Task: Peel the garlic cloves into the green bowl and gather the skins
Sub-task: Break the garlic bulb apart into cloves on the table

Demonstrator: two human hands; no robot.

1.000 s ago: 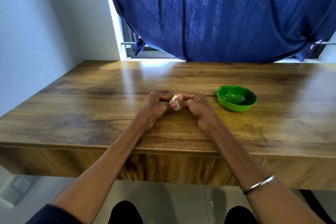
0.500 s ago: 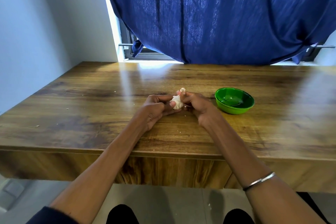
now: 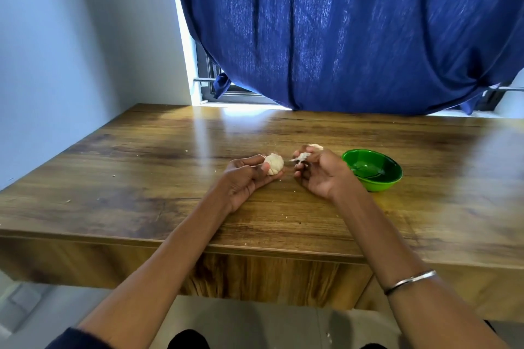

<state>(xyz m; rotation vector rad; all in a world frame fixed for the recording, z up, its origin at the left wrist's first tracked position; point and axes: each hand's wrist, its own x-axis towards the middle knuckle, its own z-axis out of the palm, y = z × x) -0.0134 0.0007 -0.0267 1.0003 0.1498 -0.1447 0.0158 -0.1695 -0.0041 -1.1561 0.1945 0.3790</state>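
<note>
garlic bulb (image 3: pixel 273 163) left of bowl (image 3: pixel 391 178); both over table (image 3: pixel 141 178)

My left hand (image 3: pixel 246 176) covered the near side of the garlic bulb (image 3: pixel 273 163). The bit pinched in my right hand (image 3: pixel 320 171) was too small to tell clove from skin. The bench (image 3: pixel 141 178) ran off the right edge.

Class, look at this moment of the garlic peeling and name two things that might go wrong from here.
1. The right hand pinches a wisp of skin above the bare table, not the green bowl; if dropped, it may join the crumbs already scattered there.
2. The left hand holds the garlic bulb mostly at its fingertips; a hard pull might knock it loose.
</note>
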